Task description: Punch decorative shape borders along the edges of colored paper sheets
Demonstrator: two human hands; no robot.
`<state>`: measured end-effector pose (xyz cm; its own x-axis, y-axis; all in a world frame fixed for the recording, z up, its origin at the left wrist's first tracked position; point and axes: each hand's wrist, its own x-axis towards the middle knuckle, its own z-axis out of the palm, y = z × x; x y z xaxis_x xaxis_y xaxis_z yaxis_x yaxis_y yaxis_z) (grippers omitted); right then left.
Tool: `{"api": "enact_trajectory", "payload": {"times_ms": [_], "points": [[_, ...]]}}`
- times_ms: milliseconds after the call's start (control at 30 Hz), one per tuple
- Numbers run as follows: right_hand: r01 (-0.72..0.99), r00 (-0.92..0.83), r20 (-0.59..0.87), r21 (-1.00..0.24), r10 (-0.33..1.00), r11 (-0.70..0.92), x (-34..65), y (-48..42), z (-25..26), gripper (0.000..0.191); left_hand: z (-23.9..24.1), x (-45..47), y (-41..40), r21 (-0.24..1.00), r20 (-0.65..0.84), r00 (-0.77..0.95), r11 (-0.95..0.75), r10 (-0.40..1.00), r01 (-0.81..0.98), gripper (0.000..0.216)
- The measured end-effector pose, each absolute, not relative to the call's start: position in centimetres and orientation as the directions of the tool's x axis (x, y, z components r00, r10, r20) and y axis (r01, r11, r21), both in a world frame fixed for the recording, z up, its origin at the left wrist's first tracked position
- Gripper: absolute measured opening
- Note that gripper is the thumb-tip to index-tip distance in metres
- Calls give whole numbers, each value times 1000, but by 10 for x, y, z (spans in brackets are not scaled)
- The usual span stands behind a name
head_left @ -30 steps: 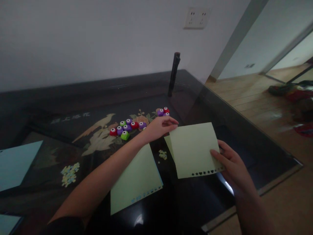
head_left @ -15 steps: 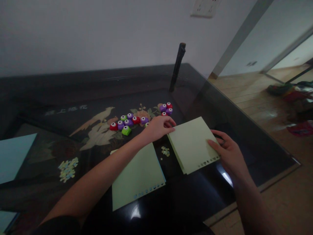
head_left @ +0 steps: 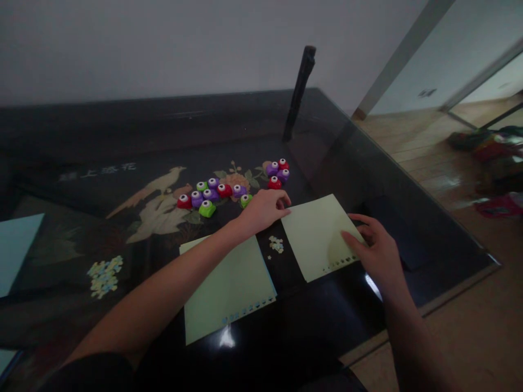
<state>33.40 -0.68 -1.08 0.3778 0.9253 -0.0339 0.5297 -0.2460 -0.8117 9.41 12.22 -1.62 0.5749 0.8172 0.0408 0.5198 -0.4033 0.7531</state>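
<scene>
A stack of pale green paper with a row of punched shapes along its front edge lies on the dark table. My left hand pinches its back left corner between thumb and fingers. At its right edge, my right hand holds it with the thumb on top and the fingers curled at the side. Partly under my left forearm lies a second pale green paper stack, also punched along the front, with bluish paper showing beneath. Between the stacks is a small pile of punched paper pieces.
Several red, purple and green craft punches stand behind my left hand, with more punches farther right. A larger pile of paper cutouts and light blue paper are at left. A dark post rises at the back.
The right paper stack has come down flat, and its layers, which showed apart at the left edge, now line up. Both hands stay at it. The view has tilted slightly.
</scene>
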Motion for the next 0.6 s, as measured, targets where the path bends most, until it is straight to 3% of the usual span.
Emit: {"api": "enact_trajectory", "payload": {"times_ms": [600], "points": [[680,327,30,-701,944,-213,337,-3,-18,40,-12,97,117,686,49,610,-471,791,554,13]]}}
